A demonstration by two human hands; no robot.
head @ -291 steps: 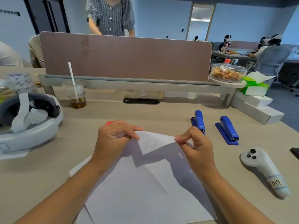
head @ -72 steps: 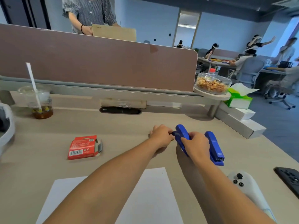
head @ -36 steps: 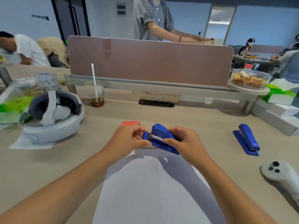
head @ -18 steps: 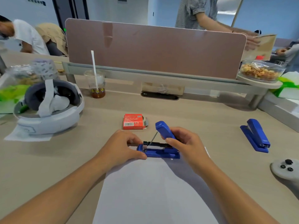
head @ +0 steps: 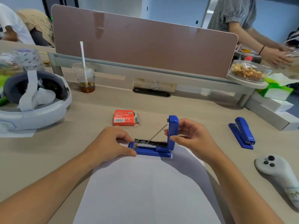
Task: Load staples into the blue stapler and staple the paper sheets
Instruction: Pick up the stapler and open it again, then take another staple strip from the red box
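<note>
A blue stapler [head: 153, 150] lies on the far edge of the white paper sheets [head: 145, 191], its lid swung upright and the metal staple channel exposed with the spring rod stretched across. My left hand [head: 111, 143] pinches the stapler's front end and holds the base down. My right hand [head: 192, 138] grips the raised lid between thumb and fingers. A red staple box [head: 124, 118] lies just beyond the stapler, with its end flap open.
A second blue stapler [head: 242, 132] lies shut to the right, with a white controller [head: 279, 173] nearer me. A headset [head: 32, 101] sits at left, a drink cup with straw [head: 85, 78] behind. A partition [head: 145, 44] bounds the desk; a person reaches beyond it.
The stapler came from mid-air down onto the paper edge. Its lid has swung from tilted to fully upright, and the staple channel now lies open.
</note>
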